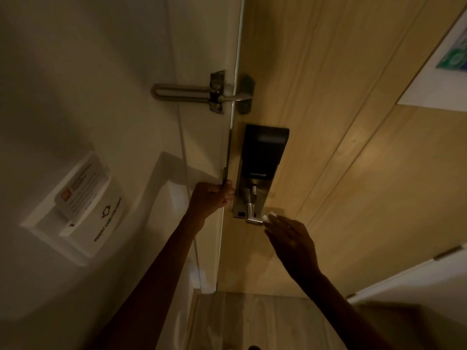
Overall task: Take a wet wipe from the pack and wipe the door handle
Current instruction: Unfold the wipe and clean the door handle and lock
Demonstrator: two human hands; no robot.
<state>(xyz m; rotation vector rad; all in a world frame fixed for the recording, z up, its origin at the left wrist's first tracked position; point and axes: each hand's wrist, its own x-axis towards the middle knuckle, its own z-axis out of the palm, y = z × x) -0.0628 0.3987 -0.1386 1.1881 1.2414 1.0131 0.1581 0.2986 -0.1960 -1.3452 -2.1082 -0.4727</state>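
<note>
Head view, door: a light wood door (341, 122) stands beside a white wall (88, 84); its edge sits just off the frame, with a thin gap showing.
Head view, lock: a black smart lock plate (260, 157) marked "SMART LOCK" is mounted on the door near its edge.
Head view, door handle: a metal lever handle (252, 215) projects from the lower end of the lock plate, its free end pointing right.
Head view, wet wipe: a small white wad (271, 216) touches the free end of the door handle, mostly covered by the hand holding it.
Head view, right hand: the right hand (293, 243) reaches up to the handle tip, its fingers (274, 224) closed around the wet wipe.
Head view, left hand: the left hand (211, 198) grips the door's edge just left of the lock plate, fingers curled round it.
Head view, swing guard: a metal bar latch (202, 93) above the lock spans from wall to door.
Head view, card holder: a white wall slot (83, 215) printed "INSERT CARD FOR POWER" holds a card (80, 185) standing in it.
Head view, wipe pack: out of view.
Head view, floor: wood-look flooring (240, 322) lies below the door.
</note>
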